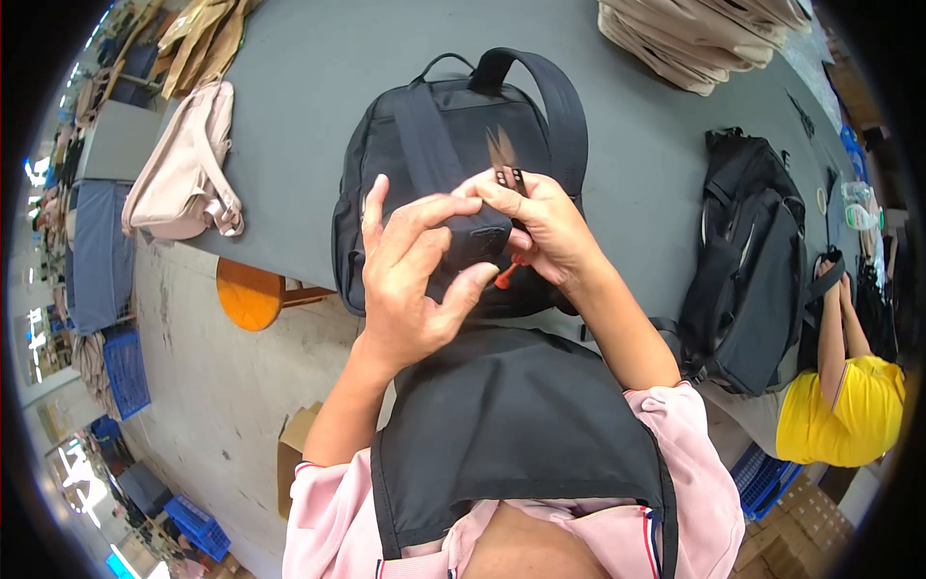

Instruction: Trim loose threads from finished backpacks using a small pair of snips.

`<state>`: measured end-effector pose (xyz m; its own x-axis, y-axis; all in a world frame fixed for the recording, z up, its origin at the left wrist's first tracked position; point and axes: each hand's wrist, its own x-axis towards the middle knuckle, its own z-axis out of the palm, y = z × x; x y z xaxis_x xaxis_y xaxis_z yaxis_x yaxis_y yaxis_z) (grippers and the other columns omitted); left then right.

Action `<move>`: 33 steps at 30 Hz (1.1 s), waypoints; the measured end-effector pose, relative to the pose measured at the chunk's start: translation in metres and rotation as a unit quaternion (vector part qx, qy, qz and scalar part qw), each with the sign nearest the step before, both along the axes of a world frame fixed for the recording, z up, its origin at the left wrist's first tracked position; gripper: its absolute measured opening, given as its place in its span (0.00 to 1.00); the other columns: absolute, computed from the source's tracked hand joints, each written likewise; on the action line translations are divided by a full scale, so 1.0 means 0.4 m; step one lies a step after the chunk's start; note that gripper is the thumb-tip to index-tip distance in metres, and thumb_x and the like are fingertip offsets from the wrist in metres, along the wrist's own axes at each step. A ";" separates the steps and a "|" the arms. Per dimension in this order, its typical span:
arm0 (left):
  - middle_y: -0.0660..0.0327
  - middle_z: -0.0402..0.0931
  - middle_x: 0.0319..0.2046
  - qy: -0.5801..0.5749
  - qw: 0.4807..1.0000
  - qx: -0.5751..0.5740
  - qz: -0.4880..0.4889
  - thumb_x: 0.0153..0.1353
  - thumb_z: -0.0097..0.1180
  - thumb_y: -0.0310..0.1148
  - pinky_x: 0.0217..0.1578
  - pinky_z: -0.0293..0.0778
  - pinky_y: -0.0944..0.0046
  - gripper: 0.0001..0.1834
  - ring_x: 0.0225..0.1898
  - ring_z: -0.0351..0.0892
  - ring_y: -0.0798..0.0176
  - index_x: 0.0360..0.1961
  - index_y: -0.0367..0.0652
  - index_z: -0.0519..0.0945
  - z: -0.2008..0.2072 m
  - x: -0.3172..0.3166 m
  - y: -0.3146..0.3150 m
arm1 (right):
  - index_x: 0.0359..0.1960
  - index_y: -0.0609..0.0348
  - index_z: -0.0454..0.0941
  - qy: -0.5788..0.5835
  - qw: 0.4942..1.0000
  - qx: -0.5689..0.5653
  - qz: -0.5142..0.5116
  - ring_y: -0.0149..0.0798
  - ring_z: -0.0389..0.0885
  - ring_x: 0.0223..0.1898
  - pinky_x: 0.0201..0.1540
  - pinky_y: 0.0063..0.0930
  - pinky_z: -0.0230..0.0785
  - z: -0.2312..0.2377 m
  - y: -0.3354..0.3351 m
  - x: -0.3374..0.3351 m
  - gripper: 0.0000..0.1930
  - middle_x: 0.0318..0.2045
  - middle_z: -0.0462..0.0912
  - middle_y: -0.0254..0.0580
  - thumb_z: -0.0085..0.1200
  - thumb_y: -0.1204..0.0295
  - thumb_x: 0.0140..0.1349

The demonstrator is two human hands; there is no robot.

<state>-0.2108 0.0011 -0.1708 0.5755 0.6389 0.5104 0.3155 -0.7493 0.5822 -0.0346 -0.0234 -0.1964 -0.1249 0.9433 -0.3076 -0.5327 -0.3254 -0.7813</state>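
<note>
Right hand point(552, 234) holds one pair of snips point(506, 166) over one backpack point(465, 145)

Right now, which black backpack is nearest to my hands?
The middle backpack, under your left hand and right hand; the other black backpack lies farther right.

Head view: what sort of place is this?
Probably a bag workshop or factory: a dark backpack lies on a large grey table, beige fabric pieces are stacked on it, and a co-worker in yellow is nearby on the right.
</note>
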 end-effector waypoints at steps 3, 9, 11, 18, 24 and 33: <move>0.56 0.76 0.41 -0.018 0.992 -0.121 -0.020 0.48 0.64 0.34 0.62 0.52 0.46 0.15 0.44 0.74 0.54 0.33 0.36 0.76 -0.033 0.005 0.003 | 0.40 0.61 0.81 -0.095 0.992 0.041 -0.070 0.18 0.60 0.17 0.19 0.13 0.54 0.008 -0.036 0.034 0.12 0.22 0.69 0.26 0.51 0.65 0.65; 0.54 0.72 0.42 -0.030 0.971 -0.225 -0.069 0.47 0.64 0.34 0.52 0.62 0.55 0.20 0.46 0.71 0.50 0.40 0.36 0.74 -0.028 0.041 -0.003 | 0.37 0.67 0.79 -0.311 0.922 0.215 -0.084 0.25 0.70 0.23 0.21 0.23 0.63 0.002 -0.056 0.049 0.08 0.26 0.68 0.29 0.58 0.80 0.54; 0.53 0.72 0.43 -0.008 0.976 -0.205 -0.073 0.46 0.64 0.32 0.47 0.63 0.56 0.20 0.45 0.71 0.50 0.40 0.36 0.73 -0.044 0.043 -0.001 | 0.29 0.65 0.75 -0.488 0.814 0.285 -0.133 0.37 0.73 0.22 0.23 0.30 0.65 -0.009 -0.046 0.048 0.04 0.27 0.70 0.37 0.57 0.82 0.53; 0.53 0.72 0.42 0.072 0.993 -0.096 0.017 0.46 0.62 0.25 0.43 0.67 0.56 0.19 0.42 0.71 0.50 0.40 0.34 0.72 -0.100 0.068 0.002 | 0.28 0.63 0.70 -0.315 0.935 0.141 -0.076 0.34 0.73 0.25 0.24 0.29 0.67 0.042 -0.085 0.040 0.05 0.29 0.70 0.37 0.55 0.80 0.54; 0.54 0.72 0.43 -0.026 0.976 -0.216 -0.008 0.50 0.62 0.25 0.44 0.70 0.62 0.16 0.44 0.73 0.55 0.41 0.35 0.74 -0.082 0.078 0.023 | 0.37 0.62 0.72 -0.448 0.863 0.141 -0.186 0.31 0.76 0.32 0.35 0.24 0.70 -0.034 -0.121 0.040 0.09 0.31 0.74 0.37 0.57 0.77 0.56; 0.55 0.73 0.46 -0.060 0.965 -0.255 -0.019 0.51 0.61 0.25 0.45 0.71 0.62 0.16 0.45 0.73 0.56 0.43 0.35 0.75 -0.078 0.072 0.023 | 0.39 0.66 0.73 -0.349 0.924 0.085 -0.130 0.26 0.77 0.34 0.39 0.19 0.70 -0.036 -0.100 0.051 0.08 0.31 0.74 0.34 0.55 0.79 0.58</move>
<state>-0.1818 0.0102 -0.2019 0.5603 0.8039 0.1996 0.2002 -0.3653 0.9091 -0.0144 -0.0634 -0.2107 0.2864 0.9554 -0.0719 0.0776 -0.0979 -0.9922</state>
